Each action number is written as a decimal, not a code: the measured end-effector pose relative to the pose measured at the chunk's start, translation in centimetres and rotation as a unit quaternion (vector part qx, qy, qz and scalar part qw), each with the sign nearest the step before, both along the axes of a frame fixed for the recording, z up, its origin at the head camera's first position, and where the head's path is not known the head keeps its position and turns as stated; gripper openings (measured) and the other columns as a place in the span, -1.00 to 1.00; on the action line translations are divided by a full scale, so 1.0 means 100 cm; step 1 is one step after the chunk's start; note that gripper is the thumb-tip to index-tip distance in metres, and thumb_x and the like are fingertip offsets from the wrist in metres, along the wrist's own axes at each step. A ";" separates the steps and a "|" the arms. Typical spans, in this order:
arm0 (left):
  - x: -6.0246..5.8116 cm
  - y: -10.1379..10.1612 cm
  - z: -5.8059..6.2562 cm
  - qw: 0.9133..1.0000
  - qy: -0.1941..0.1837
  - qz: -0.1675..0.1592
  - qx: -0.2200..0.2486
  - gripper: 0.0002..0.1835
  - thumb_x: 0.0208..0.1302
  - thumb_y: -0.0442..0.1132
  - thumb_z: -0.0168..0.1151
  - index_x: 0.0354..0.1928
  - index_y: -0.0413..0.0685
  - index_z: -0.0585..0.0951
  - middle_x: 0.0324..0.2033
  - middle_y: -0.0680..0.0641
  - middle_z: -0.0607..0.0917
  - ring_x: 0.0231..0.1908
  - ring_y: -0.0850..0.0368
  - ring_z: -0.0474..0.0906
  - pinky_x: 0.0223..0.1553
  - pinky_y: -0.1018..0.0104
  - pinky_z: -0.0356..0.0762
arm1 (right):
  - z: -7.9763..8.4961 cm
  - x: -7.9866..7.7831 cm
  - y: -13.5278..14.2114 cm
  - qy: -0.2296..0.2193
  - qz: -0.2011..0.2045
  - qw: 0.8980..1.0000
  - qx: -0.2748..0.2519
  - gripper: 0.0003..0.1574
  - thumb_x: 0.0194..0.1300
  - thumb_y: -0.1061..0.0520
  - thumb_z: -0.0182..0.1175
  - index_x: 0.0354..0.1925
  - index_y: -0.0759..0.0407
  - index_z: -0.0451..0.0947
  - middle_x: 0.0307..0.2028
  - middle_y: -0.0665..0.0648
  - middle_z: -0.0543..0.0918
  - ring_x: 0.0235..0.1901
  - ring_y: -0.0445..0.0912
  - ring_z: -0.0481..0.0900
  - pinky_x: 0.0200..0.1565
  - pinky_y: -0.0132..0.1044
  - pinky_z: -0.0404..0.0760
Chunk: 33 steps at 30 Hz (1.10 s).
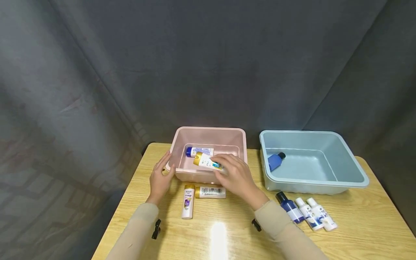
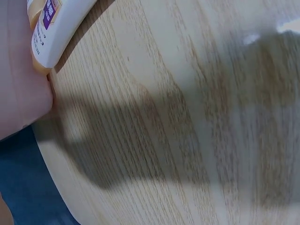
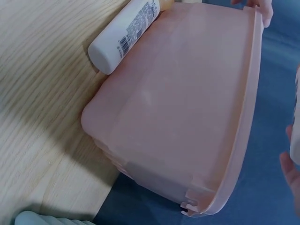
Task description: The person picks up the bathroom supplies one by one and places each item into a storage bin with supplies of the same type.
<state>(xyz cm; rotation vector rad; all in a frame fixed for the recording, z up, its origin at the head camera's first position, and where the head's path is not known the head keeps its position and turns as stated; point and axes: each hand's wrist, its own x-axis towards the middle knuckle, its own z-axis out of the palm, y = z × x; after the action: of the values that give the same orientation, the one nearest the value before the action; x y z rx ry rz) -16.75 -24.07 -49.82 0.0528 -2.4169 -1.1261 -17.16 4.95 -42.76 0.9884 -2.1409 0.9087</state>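
A: so what's on the wooden table, biggest stuff first?

B: blue tub, well out past the right hand. Then the smaller pink tub, between that and the left hand, probably there so both can reach it.

A: and the hands themselves?

B: the left has its fingers loosely straight along the pink tub's near left corner, I'd guess to stop it sliding. The right pinches a white gold-capped bottle near its base, over the pink tub, cap aimed leftward. My take: gripping that end leaves the cap and label uncovered.

A: anything else close by?

B: a blue-capped tube lying just beyond the held one. Nearer the person, between the hands, are a lengthwise bottle and a crosswise bottle, both gold-capped, likely put there for easy reach.
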 end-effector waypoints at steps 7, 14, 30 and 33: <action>0.000 0.002 0.004 1.000 -0.012 -0.003 0.004 -0.50 0.35 -0.20 0.26 0.33 0.10 0.52 0.35 0.14 0.45 0.36 0.02 0.31 0.37 0.00 0.20 | 0.000 -0.008 0.004 -0.027 0.003 0.999 0.018 -0.53 0.05 0.19 0.46 -0.01 0.13 0.68 -0.04 0.07 0.72 -0.06 -0.05 0.65 -0.02 -0.18 0.62; 0.001 0.002 0.004 1.000 -0.009 -0.002 0.004 -0.50 0.34 -0.20 0.26 0.32 0.11 0.53 0.35 0.15 0.46 0.36 0.01 0.32 0.36 -0.01 0.21 | 0.001 -0.016 0.008 -0.038 0.017 0.999 0.033 -0.55 0.06 0.17 0.45 -0.01 0.13 0.68 -0.04 0.10 0.72 -0.02 -0.01 0.66 0.04 -0.12 0.61; -0.003 0.003 -0.001 1.000 -0.001 0.008 0.015 -0.49 0.31 -0.21 0.29 0.31 0.12 0.54 0.32 0.15 0.49 0.34 0.02 0.34 0.35 -0.01 0.24 | 0.001 -0.031 0.012 -0.076 -0.010 0.991 0.114 -0.59 0.14 0.12 0.43 0.00 0.08 0.69 0.02 0.11 0.70 0.06 0.08 0.63 0.10 -0.01 0.58; -0.005 0.004 -0.002 1.000 -0.001 0.014 0.018 -0.49 0.29 -0.23 0.30 0.30 0.13 0.55 0.31 0.16 0.49 0.34 0.03 0.35 0.34 -0.01 0.24 | 0.001 -0.035 0.013 -0.087 -0.008 0.989 0.120 -0.60 0.15 0.13 0.42 0.00 0.09 0.69 0.02 0.11 0.70 0.07 0.09 0.62 0.12 -0.01 0.56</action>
<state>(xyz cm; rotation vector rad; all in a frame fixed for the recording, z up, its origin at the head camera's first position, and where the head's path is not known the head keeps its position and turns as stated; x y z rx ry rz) -17.22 -23.65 -49.97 0.0996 -2.3909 -1.1567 -20.71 6.27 -42.64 1.0390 -2.4477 0.7658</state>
